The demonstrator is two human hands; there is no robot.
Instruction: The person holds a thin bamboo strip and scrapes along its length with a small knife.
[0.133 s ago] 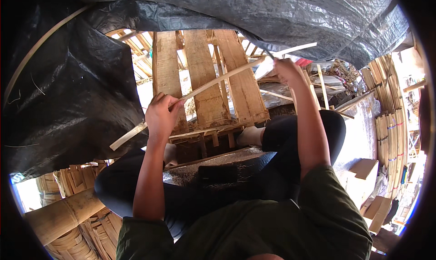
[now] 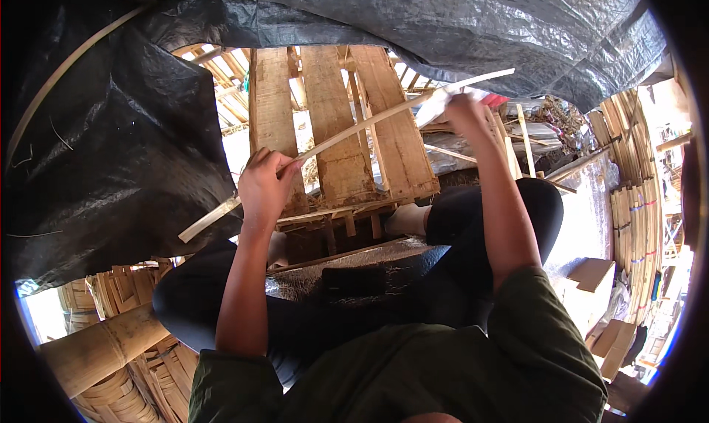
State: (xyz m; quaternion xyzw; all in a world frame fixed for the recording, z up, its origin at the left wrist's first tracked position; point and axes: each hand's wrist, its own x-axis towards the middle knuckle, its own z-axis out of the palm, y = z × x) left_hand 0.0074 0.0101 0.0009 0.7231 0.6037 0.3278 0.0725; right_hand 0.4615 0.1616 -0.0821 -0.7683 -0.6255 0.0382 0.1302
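1) Nearest is the person's dark green shirt (image 2: 413, 371), with both bare forearms reaching forward from its sleeves over bent legs in dark trousers (image 2: 196, 283)

2) Between the legs lies a silvery sheet (image 2: 317, 263), and a black rectangular thing (image 2: 354, 283) sits at its near side

3) The left grip (image 2: 266, 183) is closed around a long pale strip (image 2: 354, 131), thumb and fingers pinching it closer to its lower left end; a short length juts out past the hand on that side, in front of the black plastic sheet (image 2: 118, 142)

4) From the left grip the strip slants up and rightward, crossing in front of three wooden planks (image 2: 336, 128)

5) The right grip (image 2: 465, 113) is blurred, just below the strip near its upper right end, which pokes out beyond the hand; I cannot tell whether they touch or what the fingers grasp

6) Farther off, a thick bamboo pole (image 2: 111, 345) lies at the lower left, a cardboard box (image 2: 613, 345) stands at the right, and bundled slats (image 2: 639, 216) rise behind it
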